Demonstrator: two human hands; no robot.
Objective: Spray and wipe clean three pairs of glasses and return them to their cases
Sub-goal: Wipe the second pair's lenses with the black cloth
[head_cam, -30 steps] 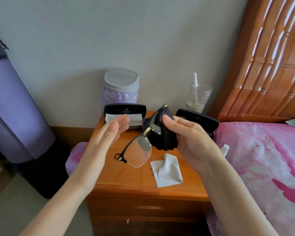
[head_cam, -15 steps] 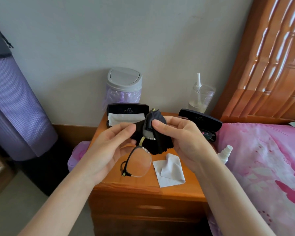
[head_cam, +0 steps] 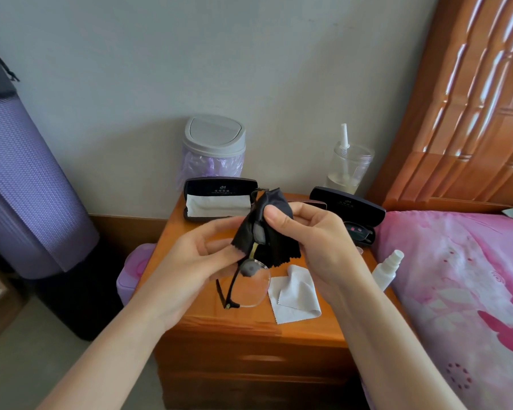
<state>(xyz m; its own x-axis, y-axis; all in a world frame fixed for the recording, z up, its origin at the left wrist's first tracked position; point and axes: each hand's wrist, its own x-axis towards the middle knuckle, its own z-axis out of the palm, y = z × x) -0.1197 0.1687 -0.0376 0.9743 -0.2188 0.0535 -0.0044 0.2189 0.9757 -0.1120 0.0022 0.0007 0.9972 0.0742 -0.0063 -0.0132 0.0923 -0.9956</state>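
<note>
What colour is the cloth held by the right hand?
The cloth is black; head view.

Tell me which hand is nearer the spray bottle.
Right. The right hand, pinching the cloth, is just left of the spray bottle; the left hand, holding the glasses, is farther left, beyond the cloth.

A wooden nightstand (head_cam: 249, 329) stands against a pale grey wall (head_cam: 249, 69) — carved wooden headboard (head_cam: 471, 113) and pink bedspread (head_cam: 456, 276) at right, rolled purple mat (head_cam: 27, 187) (upright) at left.
</note>
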